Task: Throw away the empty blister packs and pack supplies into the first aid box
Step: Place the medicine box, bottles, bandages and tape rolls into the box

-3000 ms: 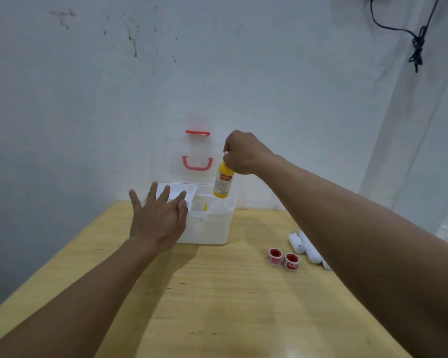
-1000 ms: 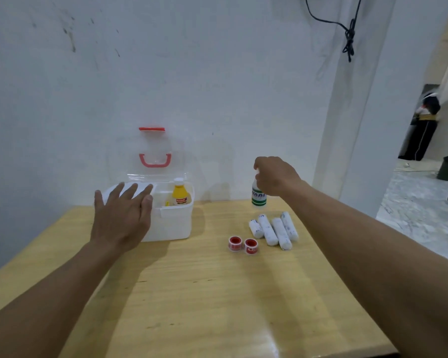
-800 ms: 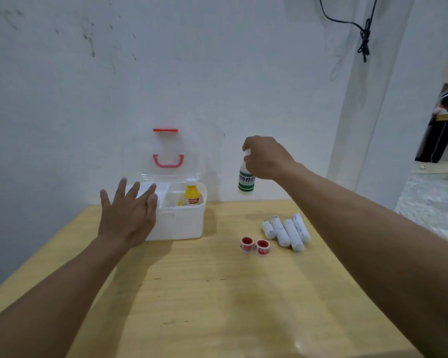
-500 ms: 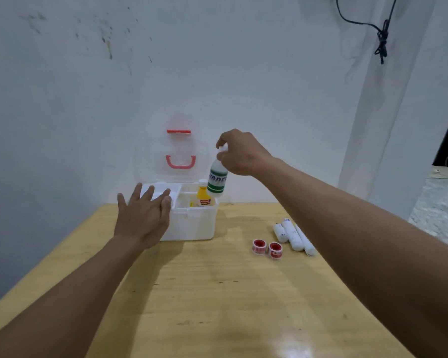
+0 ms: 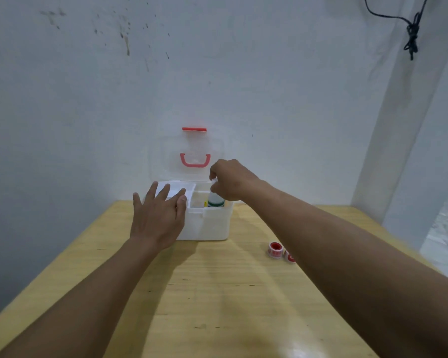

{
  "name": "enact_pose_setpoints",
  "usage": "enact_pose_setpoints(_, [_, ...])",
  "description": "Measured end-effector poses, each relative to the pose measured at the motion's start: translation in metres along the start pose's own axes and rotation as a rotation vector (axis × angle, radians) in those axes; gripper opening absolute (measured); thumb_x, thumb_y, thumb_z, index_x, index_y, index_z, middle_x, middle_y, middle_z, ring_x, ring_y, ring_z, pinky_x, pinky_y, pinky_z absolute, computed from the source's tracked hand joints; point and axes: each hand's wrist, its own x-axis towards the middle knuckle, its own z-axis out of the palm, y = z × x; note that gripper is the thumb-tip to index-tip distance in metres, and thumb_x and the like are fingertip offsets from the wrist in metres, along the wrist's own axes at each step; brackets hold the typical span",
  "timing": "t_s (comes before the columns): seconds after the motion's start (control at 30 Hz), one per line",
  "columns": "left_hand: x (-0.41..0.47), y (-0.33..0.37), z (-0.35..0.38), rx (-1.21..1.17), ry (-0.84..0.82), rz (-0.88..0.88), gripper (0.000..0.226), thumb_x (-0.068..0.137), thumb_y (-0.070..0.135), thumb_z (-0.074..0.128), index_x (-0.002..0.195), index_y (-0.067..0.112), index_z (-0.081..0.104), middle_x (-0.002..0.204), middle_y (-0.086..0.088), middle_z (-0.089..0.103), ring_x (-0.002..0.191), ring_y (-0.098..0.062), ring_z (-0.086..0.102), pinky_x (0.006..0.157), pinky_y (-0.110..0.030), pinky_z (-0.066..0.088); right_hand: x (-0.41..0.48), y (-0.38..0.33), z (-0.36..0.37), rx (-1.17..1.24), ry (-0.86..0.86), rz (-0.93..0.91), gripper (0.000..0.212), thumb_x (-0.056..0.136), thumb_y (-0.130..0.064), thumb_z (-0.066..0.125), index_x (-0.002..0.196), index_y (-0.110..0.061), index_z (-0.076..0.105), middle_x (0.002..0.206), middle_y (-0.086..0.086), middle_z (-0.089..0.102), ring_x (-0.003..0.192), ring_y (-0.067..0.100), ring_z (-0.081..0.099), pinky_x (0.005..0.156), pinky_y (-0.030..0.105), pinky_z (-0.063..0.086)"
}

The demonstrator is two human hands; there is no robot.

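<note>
The white first aid box (image 5: 210, 226) stands at the far middle of the wooden table, its clear lid (image 5: 194, 156) with red handle raised against the wall. My left hand (image 5: 158, 218) lies flat with spread fingers on the box's left side and white inner tray. My right hand (image 5: 230, 180) grips the top of a white bottle with a green label (image 5: 216, 201), which stands upright inside the box's right compartment. A sliver of the yellow bottle (image 5: 205, 204) shows beside it. Two red tape rolls (image 5: 276, 249) lie on the table to the right, partly behind my right forearm.
The wooden table (image 5: 217, 306) stretches toward me from the white wall. A black cable (image 5: 411, 32) hangs at the upper right. A white pillar stands at the right with tiled floor beyond it. The white bandage rolls are hidden behind my right arm.
My right hand picked up the green-labelled bottle from the table's right side, carried it left and lowered it into the box next to the yellow bottle. My left hand stayed on the box.
</note>
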Motion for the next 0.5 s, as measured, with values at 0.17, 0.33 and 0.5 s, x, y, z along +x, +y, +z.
enact_pose_setpoints(0.17, [0.000, -0.001, 0.002, -0.004, 0.022, 0.005, 0.056, 0.100, 0.046, 0.009, 0.146, 0.037, 0.040, 0.158, -0.003, 0.033, 0.151, -0.023, 0.009, 0.117, -0.060, 0.005, 0.002, 0.002, 0.013, -0.103, 0.002, -0.002, 0.028, 0.091, -0.019, 0.065, 0.119, -0.013, 0.062, 0.114, 0.009, 0.064, 0.097, 0.029, 0.064, 0.083, 0.039, 0.056])
enact_pose_setpoints(0.33, [0.001, 0.000, 0.001, 0.003, 0.018, 0.000, 0.057, 0.100, 0.047, 0.007, 0.147, 0.037, 0.039, 0.158, -0.002, 0.033, 0.151, -0.022, 0.008, 0.118, -0.060, 0.003, 0.000, 0.006, 0.011, -0.146, 0.062, -0.023, 0.030, 0.088, -0.028, 0.072, 0.110, -0.011, 0.061, 0.101, 0.009, 0.067, 0.087, 0.028, 0.066, 0.076, 0.039, 0.056])
enact_pose_setpoints(0.5, [0.000, 0.002, -0.001, 0.032, 0.018, -0.006, 0.056, 0.101, 0.046, 0.009, 0.147, 0.035, 0.039, 0.158, -0.002, 0.033, 0.151, -0.023, 0.006, 0.115, -0.063, -0.002, -0.002, 0.008, 0.008, -0.056, 0.059, -0.011, 0.035, 0.091, -0.042, 0.067, 0.113, -0.015, 0.063, 0.099, 0.005, 0.069, 0.089, 0.024, 0.067, 0.078, 0.037, 0.055])
